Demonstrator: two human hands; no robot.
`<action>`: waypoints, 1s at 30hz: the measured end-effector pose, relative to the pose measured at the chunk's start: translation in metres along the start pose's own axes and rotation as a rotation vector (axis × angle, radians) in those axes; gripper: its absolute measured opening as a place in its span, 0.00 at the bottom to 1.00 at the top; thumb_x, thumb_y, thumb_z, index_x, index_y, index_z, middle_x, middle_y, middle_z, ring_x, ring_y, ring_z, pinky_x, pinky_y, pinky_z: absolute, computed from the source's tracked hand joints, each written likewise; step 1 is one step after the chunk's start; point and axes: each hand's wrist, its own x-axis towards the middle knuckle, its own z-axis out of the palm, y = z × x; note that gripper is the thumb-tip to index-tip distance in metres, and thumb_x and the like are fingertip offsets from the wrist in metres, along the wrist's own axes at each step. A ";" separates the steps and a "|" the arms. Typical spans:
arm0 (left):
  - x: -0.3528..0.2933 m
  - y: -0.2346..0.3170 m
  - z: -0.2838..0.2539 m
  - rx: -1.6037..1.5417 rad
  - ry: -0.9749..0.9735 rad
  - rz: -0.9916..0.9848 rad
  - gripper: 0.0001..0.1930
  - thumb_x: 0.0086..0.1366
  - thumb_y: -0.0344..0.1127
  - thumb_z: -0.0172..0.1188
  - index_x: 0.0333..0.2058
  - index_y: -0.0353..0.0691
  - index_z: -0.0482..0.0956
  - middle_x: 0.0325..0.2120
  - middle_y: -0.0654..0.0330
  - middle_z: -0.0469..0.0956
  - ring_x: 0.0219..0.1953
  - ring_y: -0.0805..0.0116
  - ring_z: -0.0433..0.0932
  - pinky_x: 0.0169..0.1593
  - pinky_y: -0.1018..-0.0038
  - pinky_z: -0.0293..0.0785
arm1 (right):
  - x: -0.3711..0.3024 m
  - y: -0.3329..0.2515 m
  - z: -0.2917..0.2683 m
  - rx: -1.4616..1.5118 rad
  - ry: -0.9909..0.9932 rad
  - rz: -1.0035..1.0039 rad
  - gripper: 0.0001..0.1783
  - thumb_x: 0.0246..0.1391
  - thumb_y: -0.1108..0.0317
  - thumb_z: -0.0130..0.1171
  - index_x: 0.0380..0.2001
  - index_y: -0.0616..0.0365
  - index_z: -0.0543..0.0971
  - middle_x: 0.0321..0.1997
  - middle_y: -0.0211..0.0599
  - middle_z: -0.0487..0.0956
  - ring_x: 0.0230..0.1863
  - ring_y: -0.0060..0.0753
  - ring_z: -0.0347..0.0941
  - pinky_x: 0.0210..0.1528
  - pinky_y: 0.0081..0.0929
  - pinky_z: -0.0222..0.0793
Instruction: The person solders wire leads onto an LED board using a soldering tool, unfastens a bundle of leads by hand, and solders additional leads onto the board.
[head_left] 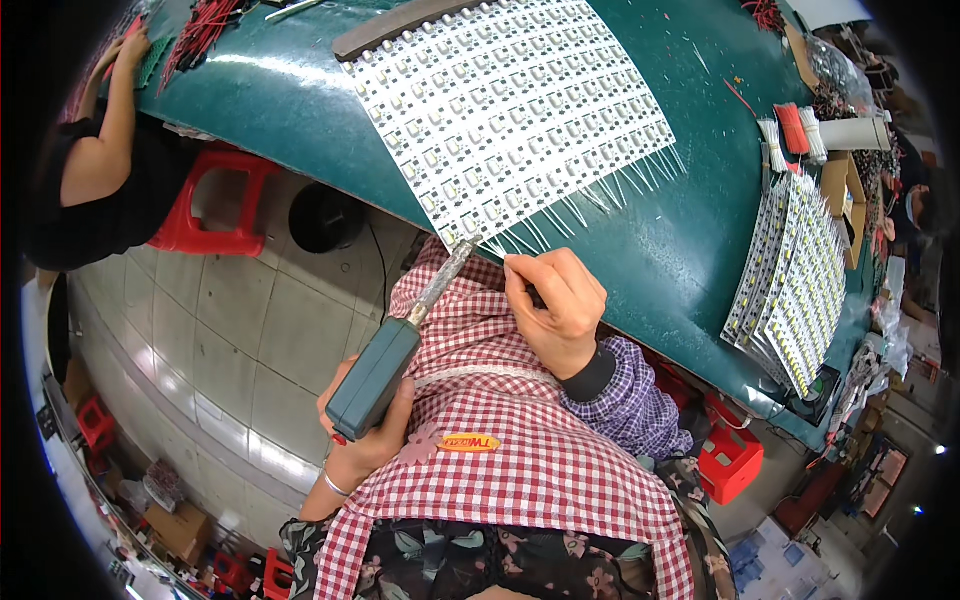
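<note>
1. Left of the LED panel, beyond the desk's edge, a co-worker's bare arm reaches up.
2. Below the panel's near corner, the left hand is wrapped around the green body of a soldering gun, fingers curled shut about it.
3. The gun's long axis slants up and to the right, its silver barrel aimed at that corner; the tip is at or just beside it, and I cannot tell whether they touch.
4. The panel itself lies flat on the desk, ahead of both hands; its wired edge runs from the near corner up to the right.
5. Just below that edge, right of the barrel, the right hand has thumb and forefinger together, apparently pinching a thin white wire at the corner. It is the nearer hand; the left reaches the panel only through the gun.
6. Loose white wires fan out along the panel's edge, above the right hand.
7. Well right of the panel, more LED boards lie stacked.
</note>
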 end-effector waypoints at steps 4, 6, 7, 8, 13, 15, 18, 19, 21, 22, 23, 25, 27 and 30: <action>0.004 0.004 0.000 0.027 -0.038 -0.001 0.09 0.54 0.24 0.68 0.35 0.30 0.81 0.29 0.52 0.79 0.24 0.62 0.79 0.28 0.72 0.74 | 0.001 -0.001 0.000 0.000 -0.012 0.004 0.15 0.40 0.86 0.68 0.33 0.61 0.80 0.25 0.35 0.72 0.25 0.37 0.72 0.24 0.31 0.67; 0.006 0.006 0.000 0.044 -0.038 0.023 0.09 0.54 0.24 0.68 0.35 0.30 0.81 0.29 0.53 0.78 0.24 0.62 0.79 0.28 0.72 0.74 | 0.001 0.000 0.000 -0.006 -0.014 0.002 0.14 0.40 0.86 0.67 0.33 0.60 0.80 0.25 0.35 0.72 0.25 0.37 0.72 0.24 0.32 0.67; 0.006 0.006 0.000 0.062 -0.037 0.047 0.08 0.54 0.24 0.68 0.34 0.30 0.81 0.28 0.53 0.78 0.24 0.63 0.79 0.28 0.72 0.74 | 0.001 0.000 0.000 -0.011 -0.016 0.000 0.14 0.40 0.86 0.67 0.33 0.60 0.80 0.25 0.35 0.72 0.25 0.37 0.72 0.24 0.32 0.67; 0.005 0.005 0.000 0.062 -0.038 0.046 0.08 0.54 0.24 0.68 0.34 0.30 0.81 0.28 0.53 0.78 0.24 0.63 0.79 0.28 0.72 0.74 | 0.001 0.000 0.000 -0.011 -0.016 0.001 0.14 0.40 0.86 0.67 0.33 0.60 0.80 0.25 0.35 0.72 0.25 0.37 0.72 0.24 0.32 0.67; -0.008 -0.005 0.000 -0.002 0.029 -0.061 0.10 0.56 0.25 0.67 0.37 0.28 0.81 0.31 0.50 0.80 0.27 0.61 0.81 0.30 0.72 0.76 | 0.000 0.000 0.001 -0.008 -0.012 0.008 0.14 0.40 0.85 0.67 0.33 0.60 0.80 0.25 0.35 0.71 0.25 0.36 0.71 0.24 0.32 0.67; -0.008 -0.005 -0.001 -0.018 0.022 -0.085 0.11 0.57 0.25 0.67 0.38 0.27 0.81 0.32 0.49 0.80 0.28 0.60 0.82 0.30 0.72 0.76 | 0.001 -0.001 0.000 -0.014 -0.017 0.006 0.14 0.40 0.85 0.67 0.33 0.60 0.80 0.24 0.35 0.71 0.25 0.36 0.71 0.24 0.32 0.67; -0.010 -0.006 -0.003 -0.034 0.010 -0.118 0.12 0.57 0.25 0.67 0.39 0.26 0.81 0.33 0.47 0.81 0.29 0.60 0.83 0.31 0.71 0.77 | 0.002 -0.002 0.000 -0.022 -0.019 -0.001 0.14 0.40 0.85 0.67 0.32 0.60 0.80 0.24 0.35 0.71 0.25 0.36 0.71 0.24 0.32 0.67; -0.011 -0.007 -0.003 -0.031 0.003 -0.129 0.12 0.57 0.25 0.67 0.39 0.26 0.81 0.34 0.47 0.81 0.30 0.59 0.83 0.32 0.71 0.77 | 0.001 -0.002 0.000 -0.023 -0.016 -0.004 0.14 0.40 0.85 0.67 0.32 0.60 0.80 0.24 0.35 0.71 0.25 0.36 0.71 0.24 0.32 0.66; -0.012 -0.009 -0.001 -0.026 0.015 -0.093 0.12 0.56 0.25 0.67 0.40 0.26 0.81 0.34 0.46 0.81 0.30 0.59 0.83 0.32 0.71 0.78 | 0.001 -0.001 0.000 -0.020 -0.018 -0.005 0.14 0.41 0.85 0.67 0.33 0.60 0.80 0.25 0.35 0.71 0.25 0.36 0.71 0.24 0.32 0.66; -0.012 -0.010 -0.001 -0.023 0.026 -0.056 0.13 0.56 0.25 0.67 0.40 0.26 0.81 0.34 0.46 0.81 0.30 0.59 0.84 0.32 0.71 0.78 | 0.001 -0.001 0.000 -0.019 -0.019 -0.006 0.14 0.41 0.85 0.67 0.33 0.60 0.80 0.25 0.35 0.71 0.25 0.37 0.71 0.24 0.32 0.67; -0.012 -0.010 -0.001 -0.023 0.026 -0.056 0.13 0.56 0.25 0.67 0.40 0.26 0.81 0.34 0.46 0.81 0.30 0.59 0.84 0.32 0.71 0.78 | 0.001 -0.001 0.000 -0.019 -0.019 -0.006 0.14 0.41 0.85 0.67 0.33 0.60 0.80 0.25 0.35 0.71 0.25 0.37 0.71 0.24 0.32 0.67; -0.012 -0.010 -0.001 -0.006 0.025 -0.043 0.13 0.56 0.24 0.68 0.40 0.26 0.81 0.34 0.46 0.82 0.31 0.59 0.84 0.32 0.72 0.78 | 0.000 -0.001 0.000 -0.026 -0.025 -0.005 0.14 0.41 0.84 0.67 0.33 0.60 0.80 0.25 0.35 0.71 0.25 0.37 0.71 0.24 0.32 0.67; -0.013 -0.010 0.000 -0.011 0.028 -0.058 0.13 0.56 0.24 0.68 0.40 0.26 0.81 0.34 0.46 0.82 0.30 0.59 0.84 0.32 0.72 0.78 | 0.001 -0.001 -0.002 -0.023 -0.019 -0.004 0.13 0.41 0.84 0.67 0.33 0.60 0.80 0.24 0.35 0.72 0.25 0.36 0.72 0.24 0.31 0.67; -0.011 -0.006 -0.003 -0.016 0.040 -0.071 0.13 0.55 0.25 0.69 0.40 0.26 0.82 0.34 0.47 0.82 0.29 0.60 0.84 0.32 0.72 0.78 | -0.001 -0.008 -0.015 0.010 -0.033 0.072 0.12 0.42 0.84 0.68 0.32 0.60 0.81 0.24 0.35 0.73 0.24 0.35 0.72 0.24 0.30 0.67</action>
